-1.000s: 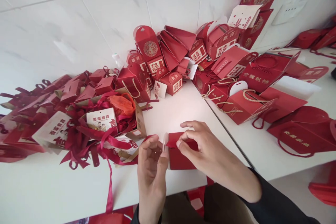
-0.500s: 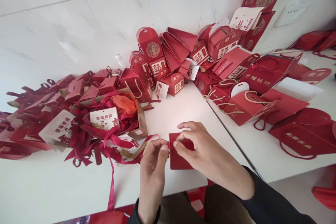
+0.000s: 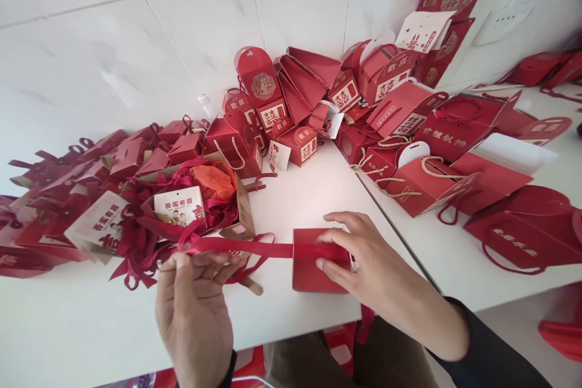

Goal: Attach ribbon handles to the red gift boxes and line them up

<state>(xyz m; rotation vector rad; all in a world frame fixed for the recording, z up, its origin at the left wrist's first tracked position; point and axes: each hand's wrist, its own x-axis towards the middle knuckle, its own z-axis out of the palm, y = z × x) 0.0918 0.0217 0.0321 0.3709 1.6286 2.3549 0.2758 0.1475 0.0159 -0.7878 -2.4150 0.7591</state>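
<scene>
Tautly, a red ribbon (image 3: 261, 248) stretches from the pinching left hand (image 3: 195, 303) to the red box (image 3: 313, 277) beneath the right hand (image 3: 366, 254), fingers spread; even tension, light pressure should prevent twisting

White bench (image 3: 282, 200), dark seam (image 3: 386, 216) at 4 o'clock, plain red box (image 3: 309, 276) at 5, open carton (image 3: 245, 211) at 8, crowded ribboned boxes (image 3: 130, 159) at 9, rope-handled boxes (image 3: 411, 177) at 3.

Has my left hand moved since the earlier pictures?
Yes, leftward: judged against the stationary cardboard carton, the left hand has gone from right of it, beside the small red box, to in front of it.
</scene>
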